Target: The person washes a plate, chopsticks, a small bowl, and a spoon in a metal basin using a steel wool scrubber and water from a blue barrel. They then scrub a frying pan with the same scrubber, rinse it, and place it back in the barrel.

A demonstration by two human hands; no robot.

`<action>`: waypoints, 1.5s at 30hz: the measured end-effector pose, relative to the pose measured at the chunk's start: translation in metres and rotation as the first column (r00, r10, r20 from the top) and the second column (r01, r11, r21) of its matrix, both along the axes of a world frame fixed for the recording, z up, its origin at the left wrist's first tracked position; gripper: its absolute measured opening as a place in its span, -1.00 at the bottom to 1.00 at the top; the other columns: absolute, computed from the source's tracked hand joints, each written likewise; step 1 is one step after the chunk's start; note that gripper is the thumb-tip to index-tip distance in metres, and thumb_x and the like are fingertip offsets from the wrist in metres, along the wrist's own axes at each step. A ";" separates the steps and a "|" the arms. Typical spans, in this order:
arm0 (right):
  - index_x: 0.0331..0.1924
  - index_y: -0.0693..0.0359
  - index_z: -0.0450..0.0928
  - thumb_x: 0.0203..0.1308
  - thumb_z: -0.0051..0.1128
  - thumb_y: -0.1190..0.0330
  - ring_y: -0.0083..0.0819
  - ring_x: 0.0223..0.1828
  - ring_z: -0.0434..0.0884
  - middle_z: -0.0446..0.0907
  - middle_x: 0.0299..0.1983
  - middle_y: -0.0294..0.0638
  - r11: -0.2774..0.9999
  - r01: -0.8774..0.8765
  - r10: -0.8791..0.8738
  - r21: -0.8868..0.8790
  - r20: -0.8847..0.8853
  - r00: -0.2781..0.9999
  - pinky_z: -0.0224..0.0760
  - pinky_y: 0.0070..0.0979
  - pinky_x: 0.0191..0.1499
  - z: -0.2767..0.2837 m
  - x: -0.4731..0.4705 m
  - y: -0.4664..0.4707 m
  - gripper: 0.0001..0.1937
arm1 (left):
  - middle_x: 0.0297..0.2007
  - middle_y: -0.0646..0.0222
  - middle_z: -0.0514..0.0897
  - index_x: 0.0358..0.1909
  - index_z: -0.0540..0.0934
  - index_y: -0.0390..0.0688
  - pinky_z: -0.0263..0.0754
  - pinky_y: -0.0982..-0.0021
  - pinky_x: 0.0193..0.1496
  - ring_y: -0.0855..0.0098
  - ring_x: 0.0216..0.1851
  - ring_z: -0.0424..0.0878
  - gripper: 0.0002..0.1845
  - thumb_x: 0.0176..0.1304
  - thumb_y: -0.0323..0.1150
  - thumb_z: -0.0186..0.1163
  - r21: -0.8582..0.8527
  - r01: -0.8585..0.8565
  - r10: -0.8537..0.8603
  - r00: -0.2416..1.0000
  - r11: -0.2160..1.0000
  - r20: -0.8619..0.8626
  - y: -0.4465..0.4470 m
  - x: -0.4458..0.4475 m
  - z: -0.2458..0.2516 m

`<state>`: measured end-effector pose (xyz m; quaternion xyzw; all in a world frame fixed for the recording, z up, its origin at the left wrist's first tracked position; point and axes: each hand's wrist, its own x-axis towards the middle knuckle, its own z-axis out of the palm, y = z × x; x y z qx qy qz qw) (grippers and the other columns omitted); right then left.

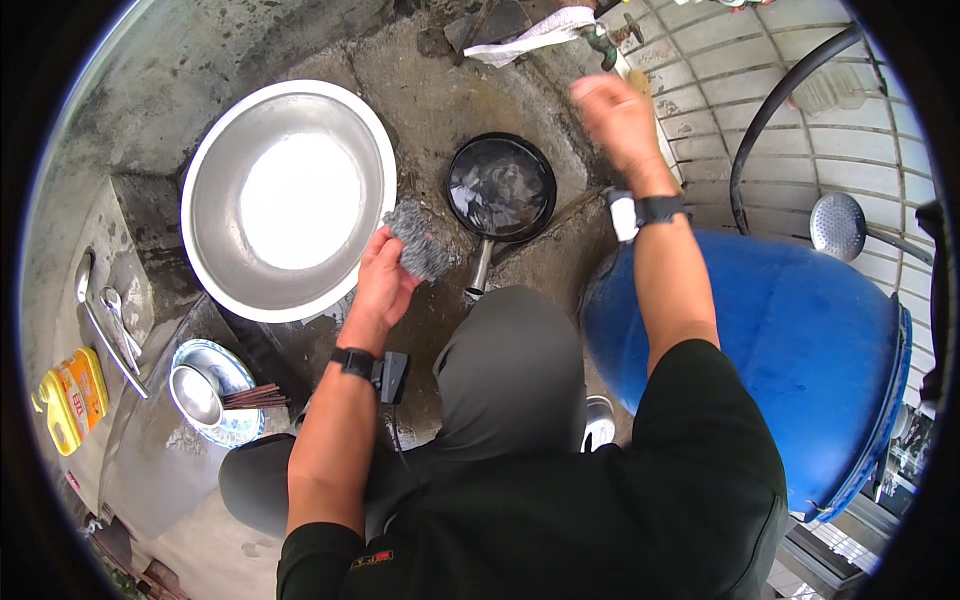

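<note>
My left hand (384,279) grips a grey, shaggy scrubbing pad (417,241) by its left side, close to the rim of a large metal basin (217,225). Right of the pad, a black frying pan (501,184) with a metal handle sits on the wet concrete, with water in it. My right hand (611,112) is raised to the right of the pan, below a green tap (601,46) with a white cloth strip (532,36) tied to it. Motion blurs its fingers, which look curled; I cannot make out whether they hold anything.
A big blue plastic barrel (780,345) stands at my right, near a skimmer (838,226) and a black hose (757,120). On the left are a ladle (105,322), a yellow detergent jug (75,401), and a patterned bowl (240,367) holding a smaller metal bowl (196,396) and chopsticks (255,397).
</note>
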<state>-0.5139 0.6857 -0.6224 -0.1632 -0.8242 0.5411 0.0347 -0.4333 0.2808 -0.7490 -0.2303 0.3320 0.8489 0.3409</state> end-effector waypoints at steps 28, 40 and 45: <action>0.11 0.27 0.77 0.17 0.55 0.14 0.22 0.11 0.77 0.79 0.00 0.26 0.821 0.135 -0.398 0.554 0.388 0.831 0.63 0.00 0.22 -0.383 0.033 0.019 -0.50 | 0.02 -0.38 0.73 0.27 0.25 -0.35 0.61 -0.13 0.26 -0.34 0.12 0.72 -0.28 0.30 -0.20 0.46 -0.817 0.576 -0.918 0.319 -0.010 0.236 0.138 0.050 -0.128; 0.25 0.10 0.70 0.33 0.34 0.23 0.14 0.27 0.69 0.75 0.18 0.11 0.947 -0.234 0.118 0.219 0.442 0.889 0.57 -0.14 0.33 -0.381 -0.040 -0.037 -0.57 | 0.07 -0.30 0.75 0.22 0.35 -0.36 0.64 -0.07 0.28 -0.26 0.17 0.74 -0.37 0.30 -0.25 0.44 -0.774 0.603 -0.917 0.171 -0.191 0.360 0.146 0.024 -0.109; 0.27 0.00 0.68 0.38 0.28 0.36 0.15 0.30 0.63 0.66 0.23 0.03 0.760 -0.602 0.462 0.245 0.449 0.765 0.53 -0.11 0.35 -0.371 -0.016 -0.062 -0.61 | 0.09 -0.29 0.75 0.25 0.36 -0.37 0.65 -0.06 0.28 -0.24 0.19 0.73 -0.35 0.29 -0.25 0.45 -0.761 0.610 -0.906 0.161 -0.220 0.391 0.148 0.022 -0.108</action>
